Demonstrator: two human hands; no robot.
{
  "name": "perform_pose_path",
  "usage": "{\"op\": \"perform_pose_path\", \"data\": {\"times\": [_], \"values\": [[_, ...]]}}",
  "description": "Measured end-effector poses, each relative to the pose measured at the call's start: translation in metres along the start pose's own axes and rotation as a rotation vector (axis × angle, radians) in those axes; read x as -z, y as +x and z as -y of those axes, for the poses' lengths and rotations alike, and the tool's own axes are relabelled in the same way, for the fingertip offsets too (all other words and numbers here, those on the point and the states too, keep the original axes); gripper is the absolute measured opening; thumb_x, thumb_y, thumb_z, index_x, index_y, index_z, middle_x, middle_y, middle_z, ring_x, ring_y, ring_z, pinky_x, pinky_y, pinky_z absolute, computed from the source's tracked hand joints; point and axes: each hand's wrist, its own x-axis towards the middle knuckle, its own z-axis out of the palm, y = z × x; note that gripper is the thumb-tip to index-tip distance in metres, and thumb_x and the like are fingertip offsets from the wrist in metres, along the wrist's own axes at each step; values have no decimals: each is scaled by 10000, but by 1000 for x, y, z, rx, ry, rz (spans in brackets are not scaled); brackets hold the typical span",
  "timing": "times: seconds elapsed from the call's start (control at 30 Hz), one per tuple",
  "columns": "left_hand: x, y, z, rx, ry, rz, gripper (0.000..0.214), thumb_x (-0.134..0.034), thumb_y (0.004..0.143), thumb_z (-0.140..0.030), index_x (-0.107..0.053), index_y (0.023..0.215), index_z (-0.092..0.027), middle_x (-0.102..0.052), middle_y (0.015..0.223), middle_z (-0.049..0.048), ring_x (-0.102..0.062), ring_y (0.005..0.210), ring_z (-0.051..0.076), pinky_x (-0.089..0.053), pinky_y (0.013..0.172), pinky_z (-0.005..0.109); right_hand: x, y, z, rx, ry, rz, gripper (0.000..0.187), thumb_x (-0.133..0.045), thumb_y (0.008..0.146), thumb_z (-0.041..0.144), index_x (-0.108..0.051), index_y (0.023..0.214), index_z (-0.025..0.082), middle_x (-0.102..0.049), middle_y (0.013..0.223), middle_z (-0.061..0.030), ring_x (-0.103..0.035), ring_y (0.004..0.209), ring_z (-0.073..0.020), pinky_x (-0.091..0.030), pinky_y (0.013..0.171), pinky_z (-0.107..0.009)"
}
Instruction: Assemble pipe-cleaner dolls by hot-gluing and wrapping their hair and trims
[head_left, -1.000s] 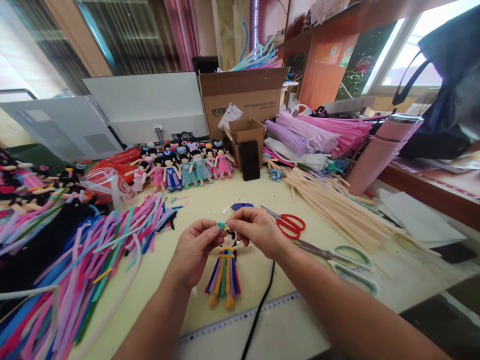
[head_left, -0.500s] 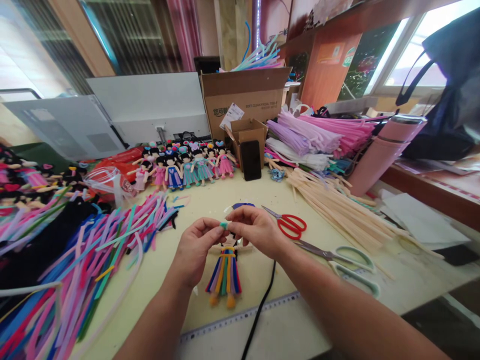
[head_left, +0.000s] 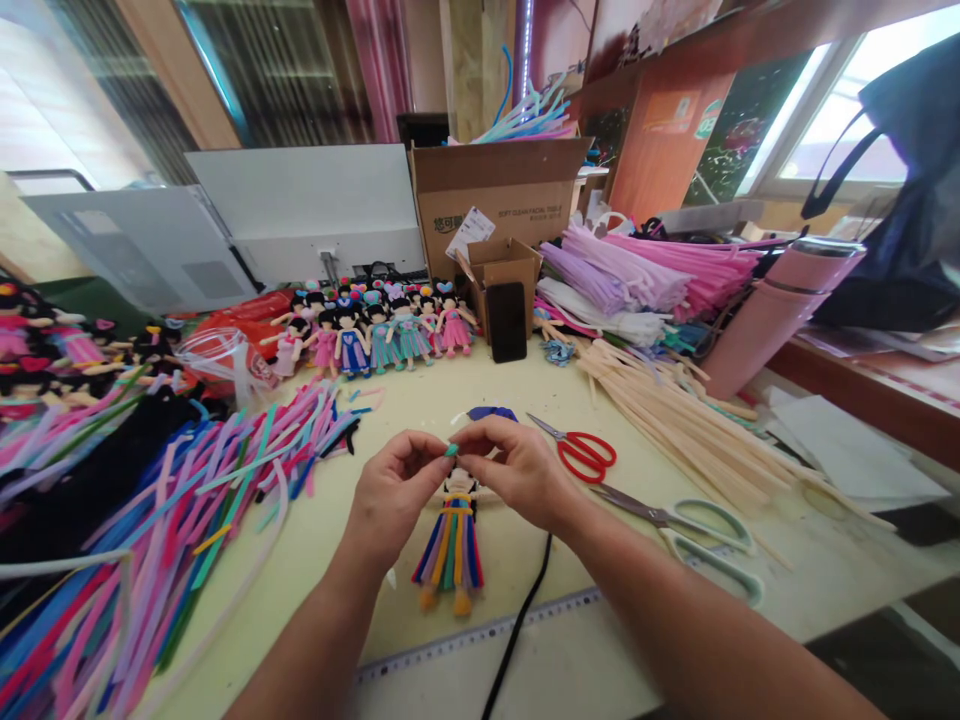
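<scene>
My left hand [head_left: 390,495] and my right hand [head_left: 514,470] meet over the table's middle, both pinching a small teal pipe-cleaner piece [head_left: 451,451] between their fingertips. Right below them lies a pipe-cleaner doll [head_left: 451,540] with a black head and a striped skirt of blue, yellow, pink and purple, feet toward me. The piece sits just above the doll's head. A dark blue scrap [head_left: 491,413] lies beyond my right hand.
Red scissors [head_left: 581,452] and pale green scissors [head_left: 690,530] lie to the right. Loose coloured pipe cleaners [head_left: 187,500] cover the left. A row of finished dolls [head_left: 375,335], a phone [head_left: 507,320], cardboard boxes [head_left: 499,195], cream stems [head_left: 675,410], a pink bottle [head_left: 772,305], a black cable [head_left: 517,630].
My fingers have worked the teal piece a little; less of it shows between the fingertips. The hands and doll stay in the same spot; the camera shifted slightly.
</scene>
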Motion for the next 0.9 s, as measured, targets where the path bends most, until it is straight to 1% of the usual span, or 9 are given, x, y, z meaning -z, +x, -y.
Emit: {"op": "perform_pose_path", "data": {"times": [0.2,0.3,0.43,0.57,0.67,0.73,0.8,0.83,0.9], "values": [[2,0,3,-16,-17,-5,118,-752,622,-211,-662,696,-193,-662,714,-11,-593,699,141,-463,676,244,3,2,-2,-52,51,-42,257,-598,743,227,-656,992,200,-646,821,-20,-571,666,-120,-483,581,-255],[3,2,6,15,-63,18,129,-764,627,-214,-664,703,-187,-668,728,-11,-592,721,132,-462,694,232,2,2,1,-48,34,-37,170,-632,736,253,-679,886,191,-625,758,-10,-556,636,-117,-474,582,-256],[1,2,7,30,-60,62,142,-774,634,-231,-663,703,-175,-650,668,-15,-584,679,128,-462,667,233,-2,0,6,-23,-26,-30,50,-666,724,228,-665,734,179,-614,666,6,-549,608,-111,-459,600,-252],[0,1,5,41,-65,72,143,-771,629,-241,-662,693,-174,-637,634,-16,-587,644,134,-467,645,245,-4,-1,5,-48,-37,-31,75,-645,741,209,-632,675,175,-624,649,7,-558,617,-107,-454,592,-238],[2,2,6,43,-70,41,134,-769,621,-228,-663,685,-176,-638,633,-15,-590,641,136,-468,642,247,-3,0,4,-171,91,21,69,-654,721,232,-643,747,169,-612,649,14,-564,580,-101,-465,520,-218],[4,4,8,41,-101,8,122,-762,619,-216,-661,675,-176,-639,632,-16,-584,633,129,-462,641,240,-2,2,3,-262,246,50,251,-682,681,247,-646,918,174,-623,714,18,-594,574,-104,-479,477,-210],[5,5,9,47,-134,-16,121,-759,614,-211,-656,663,-172,-642,637,-15,-580,629,124,-458,645,239,0,4,4,-283,337,33,386,-706,652,258,-627,1023,185,-634,770,17,-612,582,-102,-489,459,-200],[5,6,10,54,-142,-18,127,-763,608,-212,-655,660,-170,-643,638,-13,-581,628,125,-459,646,242,0,4,4,-275,338,14,377,-712,647,263,-633,1007,184,-636,763,18,-607,575,-96,-485,450,-191],[4,6,10,66,-141,-9,143,-777,596,-214,-658,660,-167,-642,633,-12,-584,626,129,-461,639,246,0,4,4,-264,289,-5,246,-710,659,275,-654,873,168,-620,674,26,-567,524,-77,-465,427,-176]]}}
